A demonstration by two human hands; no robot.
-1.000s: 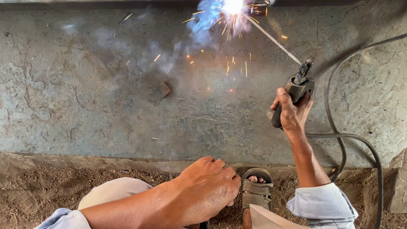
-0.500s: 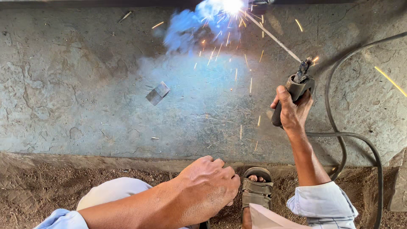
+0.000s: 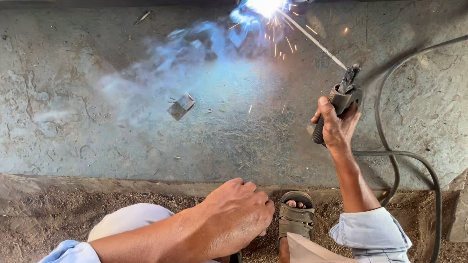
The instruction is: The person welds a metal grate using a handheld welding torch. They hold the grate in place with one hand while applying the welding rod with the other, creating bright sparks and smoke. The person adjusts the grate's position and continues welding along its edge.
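Welding holder (image 3: 340, 100) sits in the right hand (image 3: 336, 127), fingers wrapped tight round its dark grip, raised over the concrete floor (image 3: 97, 126). Its thin rod (image 3: 312, 40) slants up and away to the bright arc (image 3: 265, 6) at the top edge, which keeps the hand well apart from the sparks and smoke (image 3: 161, 63). A cable (image 3: 390, 146) loops off to the right. The left hand (image 3: 234, 214) rests loosely curled, holding nothing, near the sandal (image 3: 295, 219), likely for balance. A small metal block (image 3: 181, 106) lies alone on the floor.

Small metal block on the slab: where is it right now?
Head view: the small metal block lies alone on the concrete slab, left of centre, below the smoke and well left of the right hand.
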